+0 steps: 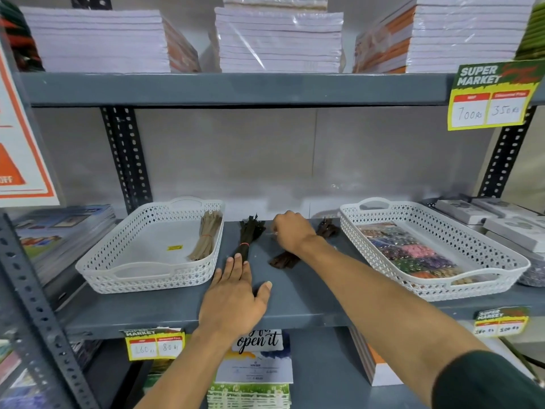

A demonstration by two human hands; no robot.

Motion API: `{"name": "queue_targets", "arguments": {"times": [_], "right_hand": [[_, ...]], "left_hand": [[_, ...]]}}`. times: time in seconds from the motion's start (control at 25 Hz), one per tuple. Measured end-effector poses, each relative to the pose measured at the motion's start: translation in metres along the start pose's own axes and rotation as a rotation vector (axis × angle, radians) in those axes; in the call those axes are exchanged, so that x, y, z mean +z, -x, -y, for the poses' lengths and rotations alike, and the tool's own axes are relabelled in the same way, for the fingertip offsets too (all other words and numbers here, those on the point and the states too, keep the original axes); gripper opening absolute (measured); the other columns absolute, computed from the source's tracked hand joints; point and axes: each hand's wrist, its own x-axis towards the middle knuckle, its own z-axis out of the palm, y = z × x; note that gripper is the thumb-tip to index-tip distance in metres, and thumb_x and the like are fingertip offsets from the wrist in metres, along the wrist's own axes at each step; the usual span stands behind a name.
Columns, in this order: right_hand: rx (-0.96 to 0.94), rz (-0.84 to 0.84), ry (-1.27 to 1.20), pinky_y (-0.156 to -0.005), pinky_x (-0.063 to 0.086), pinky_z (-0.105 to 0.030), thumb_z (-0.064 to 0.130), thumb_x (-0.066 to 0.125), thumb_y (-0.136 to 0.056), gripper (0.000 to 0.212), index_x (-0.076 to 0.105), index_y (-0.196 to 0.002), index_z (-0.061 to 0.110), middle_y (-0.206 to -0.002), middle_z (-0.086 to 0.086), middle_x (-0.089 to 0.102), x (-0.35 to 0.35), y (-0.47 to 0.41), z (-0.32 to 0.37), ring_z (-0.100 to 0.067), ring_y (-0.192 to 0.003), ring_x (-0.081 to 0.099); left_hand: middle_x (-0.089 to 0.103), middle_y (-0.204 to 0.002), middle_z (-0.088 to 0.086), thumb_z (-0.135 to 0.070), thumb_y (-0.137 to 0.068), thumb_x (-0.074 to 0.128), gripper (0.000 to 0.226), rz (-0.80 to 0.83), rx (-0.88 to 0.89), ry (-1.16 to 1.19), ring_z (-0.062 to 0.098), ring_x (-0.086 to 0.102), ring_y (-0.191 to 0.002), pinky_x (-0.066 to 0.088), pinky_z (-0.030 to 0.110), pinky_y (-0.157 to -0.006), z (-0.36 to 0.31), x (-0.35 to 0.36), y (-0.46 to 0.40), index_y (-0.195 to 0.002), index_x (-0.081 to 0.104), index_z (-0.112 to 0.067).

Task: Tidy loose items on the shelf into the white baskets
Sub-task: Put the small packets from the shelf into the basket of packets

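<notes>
Fingers of right hand (290, 231) curled, contents hidden; grip unreadable. Left hand (233, 296) lay flat, open, fingertips touching dark banded bundle (249, 236) beside perforated white basket (97, 273).

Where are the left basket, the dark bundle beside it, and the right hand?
Left basket (97, 271): head view, front-left rim.
Dark bundle (247, 236): head view, middle, above its red band.
Right hand (292, 231): head view, back of the hand.

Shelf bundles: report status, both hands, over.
Left hand flat and open, fingertips at the dark green bundle. Right hand closed over something small, unclear what. Brown bundle loose under right wrist. Tan bundle already in left basket.
</notes>
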Motion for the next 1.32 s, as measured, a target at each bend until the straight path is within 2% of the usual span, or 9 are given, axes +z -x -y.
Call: {"name": "queue_targets", "arguments": {"times": [0.2, 0.32, 0.48, 0.64, 0.76, 0.92, 1.04, 1.12, 1.32], "right_hand": [[0.160, -0.199, -0.035, -0.081, 0.059, -0.041, 0.000, 0.064, -0.087, 0.026, 0.078, -0.105, 0.012, -0.100, -0.017, 0.072, -0.029, 0.025, -0.055, -0.037, -0.091, 0.068], [0.247, -0.109, 0.008, -0.080, 0.062, -0.042, -0.002, 0.066, -0.087, 0.021, 0.076, -0.103, 0.007, -0.099, -0.017, 0.073, -0.021, 0.045, -0.074, -0.034, -0.086, 0.071], [0.276, 0.005, 0.022, -0.072, 0.060, -0.033, -0.004, 0.057, -0.090, 0.022, 0.072, -0.105, 0.001, -0.100, -0.015, 0.075, -0.005, 0.051, -0.072, -0.027, -0.079, 0.070], [0.313, -0.120, -0.018, -0.067, 0.060, -0.037, 0.019, 0.066, -0.083, 0.015, 0.071, -0.092, 0.009, -0.090, -0.009, 0.072, -0.014, 0.038, -0.043, -0.030, -0.080, 0.068], [0.365, 0.077, -0.050, -0.067, 0.051, -0.034, 0.045, 0.072, -0.086, 0.039, 0.066, -0.102, 0.010, -0.092, -0.006, 0.061, -0.013, 0.029, -0.016, -0.030, -0.094, 0.068], [0.390, 0.137, -0.112, -0.072, 0.057, -0.034, 0.016, 0.065, -0.084, 0.016, 0.065, -0.098, 0.008, -0.106, -0.012, 0.071, -0.004, 0.016, 0.002, -0.031, -0.098, 0.070], [0.328, -0.018, -0.245, -0.066, 0.053, -0.034, 0.006, 0.063, -0.078, 0.007, 0.060, -0.085, 0.006, -0.097, -0.015, 0.071, 0.002, 0.008, 0.013, -0.034, -0.093, 0.068], [0.257, -0.089, -0.357, -0.069, 0.052, -0.031, 0.011, 0.069, -0.079, 0.007, 0.070, -0.085, 0.008, -0.092, -0.012, 0.074, 0.008, 0.003, 0.028, -0.031, -0.092, 0.069], [0.228, 0.068, -0.493, -0.075, 0.050, -0.028, 0.035, 0.083, -0.081, 0.024, 0.080, -0.090, 0.013, -0.095, -0.005, 0.078, 0.025, 0.004, 0.051, -0.021, -0.093, 0.070]], "left_hand": [[0.001, -0.173, 0.006, -0.064, -0.101, 0.015, 0.082, 0.010, 0.000, -0.008, 0.019, -0.001, -0.159, 0.003, 0.039, -0.129, -0.001, 0.000, 0.000, -0.164, 0.012, -0.013], [-0.001, -0.173, 0.007, -0.063, -0.101, 0.014, 0.081, 0.024, 0.001, -0.015, 0.019, -0.003, -0.159, 0.002, 0.040, -0.129, -0.001, 0.000, 0.000, -0.164, 0.011, -0.012], [-0.002, -0.173, 0.008, -0.063, -0.102, 0.014, 0.081, 0.032, 0.006, -0.016, 0.020, -0.003, -0.159, 0.002, 0.040, -0.129, 0.000, 0.001, 0.000, -0.164, 0.010, -0.011], [-0.001, -0.173, 0.009, -0.062, -0.101, 0.015, 0.081, 0.026, 0.007, -0.005, 0.021, -0.003, -0.159, 0.003, 0.041, -0.129, -0.001, 0.000, 0.000, -0.164, 0.011, -0.011], [-0.001, -0.172, 0.010, -0.062, -0.102, 0.016, 0.081, 0.025, 0.009, 0.004, 0.021, -0.003, -0.159, 0.002, 0.041, -0.129, -0.001, -0.002, 0.001, -0.164, 0.010, -0.010], [0.001, -0.172, 0.011, -0.062, -0.101, 0.017, 0.082, 0.013, 0.000, 0.017, 0.021, -0.003, -0.159, 0.002, 0.041, -0.129, 0.000, -0.003, 0.003, -0.164, 0.011, -0.009], [0.004, -0.172, 0.012, -0.061, -0.101, 0.018, 0.082, -0.009, 0.006, 0.023, 0.022, 0.000, -0.159, 0.004, 0.041, -0.129, -0.002, -0.003, 0.003, -0.164, 0.012, -0.008], [0.005, -0.172, 0.012, -0.061, -0.100, 0.019, 0.083, -0.023, 0.006, 0.030, 0.022, 0.001, -0.159, 0.005, 0.041, -0.129, -0.002, -0.002, 0.002, -0.164, 0.012, -0.008], [0.005, -0.172, 0.011, -0.064, -0.099, 0.019, 0.086, -0.018, -0.004, 0.043, 0.020, 0.001, -0.159, 0.004, 0.039, -0.129, 0.001, 0.000, 0.001, -0.164, 0.011, -0.008]]}}
